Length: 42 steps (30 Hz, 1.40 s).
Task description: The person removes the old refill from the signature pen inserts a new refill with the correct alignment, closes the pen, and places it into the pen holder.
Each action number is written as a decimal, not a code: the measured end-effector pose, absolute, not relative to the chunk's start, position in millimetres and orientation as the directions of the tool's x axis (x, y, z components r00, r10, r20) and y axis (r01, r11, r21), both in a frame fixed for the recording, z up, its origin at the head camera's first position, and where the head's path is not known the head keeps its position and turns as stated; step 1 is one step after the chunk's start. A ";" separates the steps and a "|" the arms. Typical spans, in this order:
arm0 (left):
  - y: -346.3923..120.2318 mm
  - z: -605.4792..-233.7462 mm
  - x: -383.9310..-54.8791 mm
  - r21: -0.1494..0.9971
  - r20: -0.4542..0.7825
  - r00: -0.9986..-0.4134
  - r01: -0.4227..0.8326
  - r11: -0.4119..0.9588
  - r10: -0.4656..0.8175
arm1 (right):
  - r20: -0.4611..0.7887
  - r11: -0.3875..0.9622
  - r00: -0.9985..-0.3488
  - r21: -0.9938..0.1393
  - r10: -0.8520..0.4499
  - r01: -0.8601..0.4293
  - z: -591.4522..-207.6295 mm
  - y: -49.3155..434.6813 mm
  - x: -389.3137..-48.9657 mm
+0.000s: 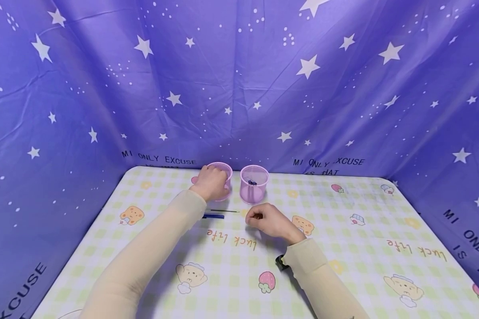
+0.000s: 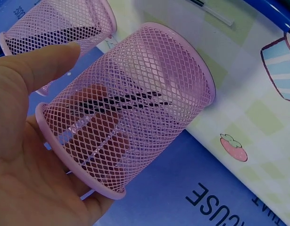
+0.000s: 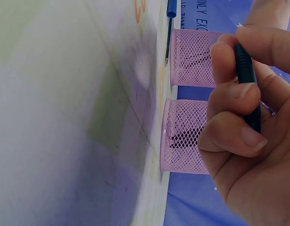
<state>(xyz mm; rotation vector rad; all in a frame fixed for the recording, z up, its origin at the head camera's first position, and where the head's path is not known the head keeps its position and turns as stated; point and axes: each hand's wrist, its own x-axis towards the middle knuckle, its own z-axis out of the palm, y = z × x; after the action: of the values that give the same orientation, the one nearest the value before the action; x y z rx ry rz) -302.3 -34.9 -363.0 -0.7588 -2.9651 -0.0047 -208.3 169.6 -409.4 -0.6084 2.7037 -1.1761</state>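
The right hand (image 1: 268,219) hovers above the front edge of the row of things, its fingers curled and gripping a dark, ribbed, pen-shaped stick (image 3: 246,80); in the right wrist view its upper end is pinched at the fingertips while two more fingers bend across its length. The left hand (image 1: 212,181) is at the top of the left pink wire-mesh cup (image 1: 228,181), fairly loose: its thumb stands out straight, apart from the mesh, and the other fingers show through the weave, though whether they are inside the cup or behind it cannot be told. That cup stands upright near the back edge of the table, and two thin black lengths show through its wall. Just beside it on the right, with a narrow gap between, stands the right pink wire-mesh cup (image 1: 254,195), also upright, with dark blue ends visible in its mouth and thicker dark bars low behind the mesh. In front of the left cup lie a slim blue tube (image 1: 213,216) and, just behind it, a thin dark rod (image 1: 223,211), roughly parallel, on the green-and-white checked tablecloth (image 1: 231,266). A purple star-printed curtain (image 1: 239,79) hangs behind.
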 end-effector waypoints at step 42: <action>-23.8 -361.1 -311.8 -0.074 0.012 -0.889 0.455 0.887 0.457 | 0.033 0.603 -0.909 -0.738 -0.414 -0.301 -410.8 167.4 -207.9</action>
<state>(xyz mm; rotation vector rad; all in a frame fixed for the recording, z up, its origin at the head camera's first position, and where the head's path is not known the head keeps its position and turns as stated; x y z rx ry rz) -311.8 -23.8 -361.1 -0.7310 -3.0239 0.1079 -207.9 167.4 -410.8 -0.6029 2.6836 -1.1960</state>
